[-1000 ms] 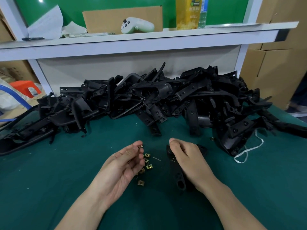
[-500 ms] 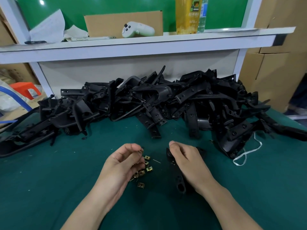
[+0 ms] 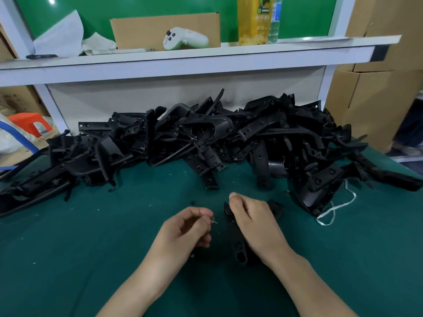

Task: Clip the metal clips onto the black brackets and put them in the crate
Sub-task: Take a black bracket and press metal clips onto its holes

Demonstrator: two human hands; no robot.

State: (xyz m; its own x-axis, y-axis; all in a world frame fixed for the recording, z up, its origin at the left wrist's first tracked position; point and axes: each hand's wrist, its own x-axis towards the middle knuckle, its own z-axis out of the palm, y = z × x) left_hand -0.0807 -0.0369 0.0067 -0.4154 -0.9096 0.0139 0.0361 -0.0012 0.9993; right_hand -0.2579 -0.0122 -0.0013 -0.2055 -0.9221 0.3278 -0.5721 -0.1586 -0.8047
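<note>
Head view — left hand (image 3: 183,233) curled, right hand (image 3: 254,227) round bracket (image 3: 238,247)

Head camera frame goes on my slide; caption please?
Left hand pinches a metal clip beside the black bracket held by the right hand, bracket pile behind.

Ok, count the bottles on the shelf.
2: a yellow bottle right of the controller; a clear bottle behind its right edge. More may hide behind the cardboard.

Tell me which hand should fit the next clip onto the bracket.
Left, probably: the left hand appears to pinch a small clip right beside the black bracket, which the right hand holds.
</note>
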